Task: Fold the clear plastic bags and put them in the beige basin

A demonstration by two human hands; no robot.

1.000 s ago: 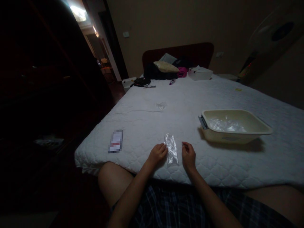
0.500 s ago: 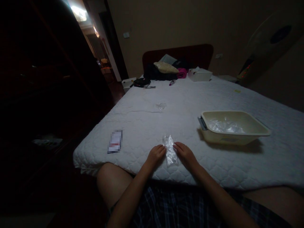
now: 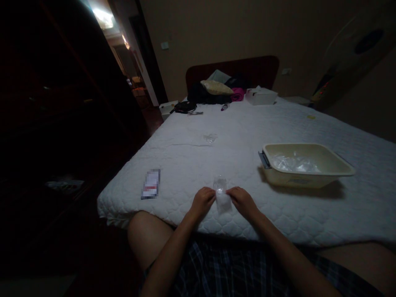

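Observation:
A clear plastic bag lies close to the bed's front edge, between my two hands. My left hand pinches its left side, with the fingers pressed together. On the opposite side my right hand grips the bag's edge in the same way. The part of the bag nearest me looks smooth and flat, and the far part is more crumpled. To the right stands a cream plastic basin with grey handles, holding crumpled clear plastic bags.
A phone-like item, blurred out, lies left of my hands on the white quilted bed. Farther back is another piece of clear plastic. A black pouch, piled cloth and a white box are near the headboard.
The bag between my hands has gone from crinkled and shiny to flatter and smoother in its near half. Both hands stay at its sides, almost unmoved.

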